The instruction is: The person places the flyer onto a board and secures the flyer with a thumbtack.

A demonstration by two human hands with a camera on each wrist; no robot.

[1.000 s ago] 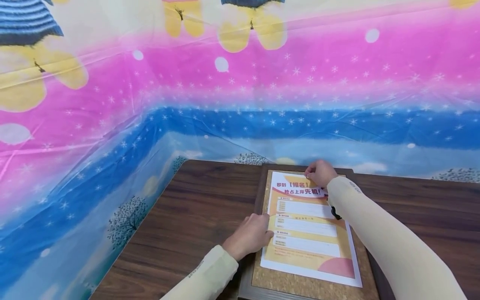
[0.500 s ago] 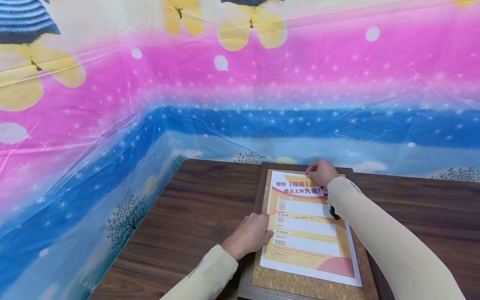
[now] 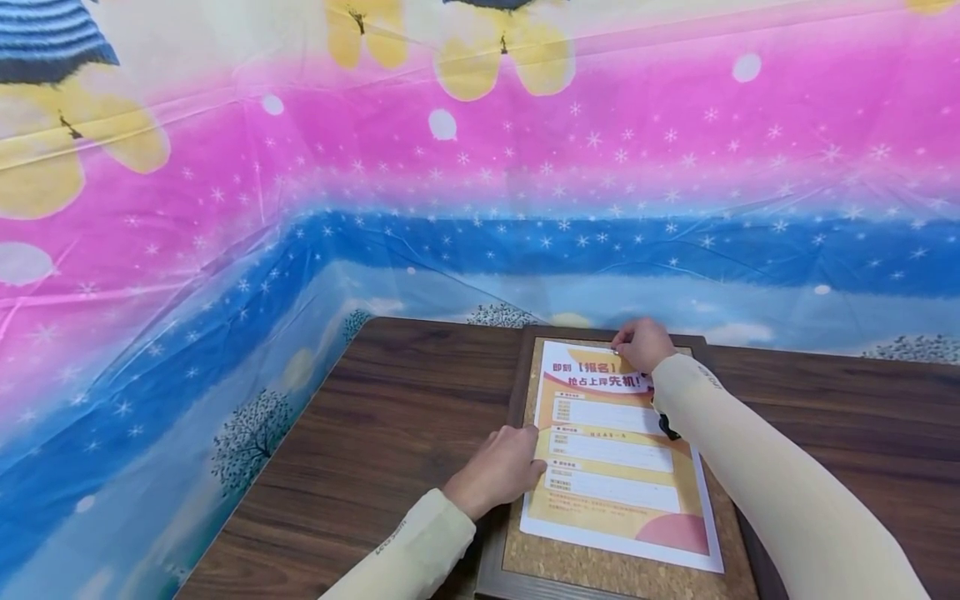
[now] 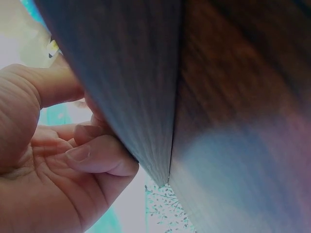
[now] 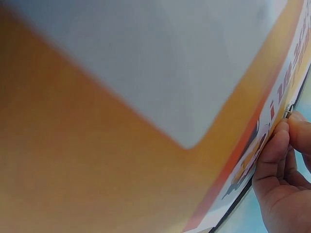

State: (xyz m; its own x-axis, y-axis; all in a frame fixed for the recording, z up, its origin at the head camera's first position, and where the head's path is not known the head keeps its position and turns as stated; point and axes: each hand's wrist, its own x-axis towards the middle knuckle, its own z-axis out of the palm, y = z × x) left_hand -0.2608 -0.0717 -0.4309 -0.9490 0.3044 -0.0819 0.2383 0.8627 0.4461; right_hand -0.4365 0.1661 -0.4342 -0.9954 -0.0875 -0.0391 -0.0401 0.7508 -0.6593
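Observation:
A poster [image 3: 615, 492] with red Chinese lettering lies on a wood-framed corkboard [image 3: 607, 568]. My right hand [image 3: 645, 343] is at the poster's top edge, thumb and fingertips pinching a small shiny metal pin [image 5: 289, 111] against the paper. The pin is mostly covered by the fingertips. At the board's left side, my left hand [image 3: 498, 468] grips the wooden frame [image 4: 131, 82]. Its thumb reaches over towards the poster's left edge, and in the left wrist view curled fingers [image 4: 104, 155] press against the frame's side.
The board lies on a dark wooden table [image 3: 375, 433], its top close to the table's back edge. A pink and blue patterned cloth [image 3: 525, 242] hangs behind and to the left. A dark band [image 3: 667, 427] shows under the right wrist.
Both hands keep almost the same places, the right at the top edge and the left on the frame. The view has shifted very slightly.

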